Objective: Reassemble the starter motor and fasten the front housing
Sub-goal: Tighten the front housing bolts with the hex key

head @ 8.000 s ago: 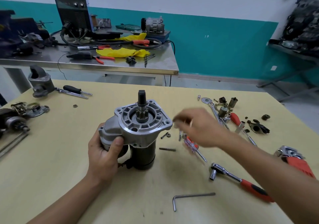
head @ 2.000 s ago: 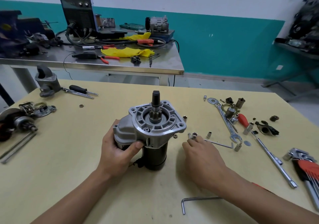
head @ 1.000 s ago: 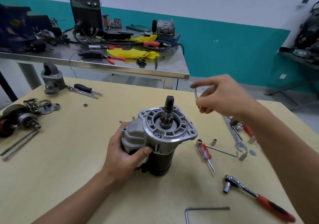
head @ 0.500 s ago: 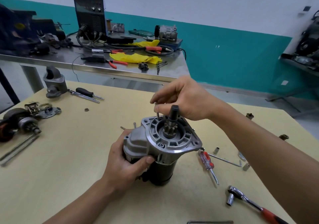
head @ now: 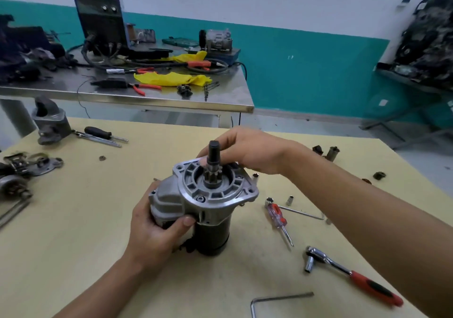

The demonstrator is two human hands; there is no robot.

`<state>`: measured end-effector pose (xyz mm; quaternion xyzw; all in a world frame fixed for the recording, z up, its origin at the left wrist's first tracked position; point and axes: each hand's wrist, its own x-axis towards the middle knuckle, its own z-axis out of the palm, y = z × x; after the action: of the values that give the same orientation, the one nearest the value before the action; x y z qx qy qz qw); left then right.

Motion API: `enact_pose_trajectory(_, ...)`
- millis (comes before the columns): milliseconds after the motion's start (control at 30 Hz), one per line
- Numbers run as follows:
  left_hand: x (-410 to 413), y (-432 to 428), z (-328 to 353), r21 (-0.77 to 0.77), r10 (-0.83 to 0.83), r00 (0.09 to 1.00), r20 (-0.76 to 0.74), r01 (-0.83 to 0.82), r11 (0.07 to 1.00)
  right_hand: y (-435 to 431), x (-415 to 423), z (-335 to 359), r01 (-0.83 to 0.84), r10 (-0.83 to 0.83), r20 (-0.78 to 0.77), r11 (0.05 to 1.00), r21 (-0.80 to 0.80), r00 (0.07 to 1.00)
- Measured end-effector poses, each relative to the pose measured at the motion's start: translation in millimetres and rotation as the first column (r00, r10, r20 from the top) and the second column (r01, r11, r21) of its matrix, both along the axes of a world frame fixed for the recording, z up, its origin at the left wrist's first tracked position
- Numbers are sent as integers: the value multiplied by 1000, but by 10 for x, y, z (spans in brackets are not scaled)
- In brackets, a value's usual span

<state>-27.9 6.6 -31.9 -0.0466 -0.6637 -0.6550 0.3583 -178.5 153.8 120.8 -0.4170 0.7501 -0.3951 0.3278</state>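
The starter motor (head: 213, 236) stands upright on the yellow table, with its silver front housing (head: 220, 195) on top and the pinion shaft (head: 214, 155) sticking up. My left hand (head: 157, 232) grips the grey solenoid side of the motor. My right hand (head: 250, 151) reaches over the far rim of the housing. Its fingers curl down behind the shaft, and one fingertip touches the housing's far left corner. The bolt it pinched a moment ago is hidden by the fingers and shaft.
To the right of the motor lie a red screwdriver (head: 277, 216), small sockets (head: 290, 200), a thin hex key (head: 301, 213) and a red-handled ratchet (head: 353, 274). A larger hex key (head: 277, 300) lies in front. Another housing (head: 50, 124) and motor parts (head: 31, 163) sit at the left.
My right hand picked up a bolt from the table, carried it over the housing and has now lowered it to the far rim. My left hand has kept its grip on the motor.
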Motion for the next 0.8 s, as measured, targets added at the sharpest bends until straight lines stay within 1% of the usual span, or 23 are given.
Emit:
enact_pose_trajectory(67,2,-1,-11,8,24,1000,9,-24,1000,-59,54,-31,48,-49,138,999,14,989)
enact_pose_trajectory(100,2,-4,-22,9,35,999,13,-36,999,-89,71,-31,57,-62,179,998,32,982)
enact_pose_trajectory(200,8,-23,-74,0,67,997,38,-67,998,-134,88,14,61,-77,235,995,76,969)
enact_pose_trajectory(333,17,-24,-73,-7,85,995,57,-85,996,-140,91,14,97,-115,300,993,73,947)
enact_pose_trajectory(467,17,1,-48,17,52,997,59,-53,998,-140,100,13,93,-93,175,996,9,980)
enact_pose_trajectory(567,19,-6,-41,-2,57,996,67,-57,998,-124,109,33,110,-109,142,994,4,984)
enact_pose_trajectory(700,13,-12,-42,-23,57,997,51,-55,998,-181,122,41,125,-125,-43,992,6,991)
enact_pose_trajectory(733,13,-13,-43,-24,56,997,47,-55,998,-185,119,30,129,-129,-52,992,8,990)
enact_pose_trajectory(800,13,-14,-43,-12,54,997,46,-54,998,-158,122,6,107,-108,19,994,27,994)
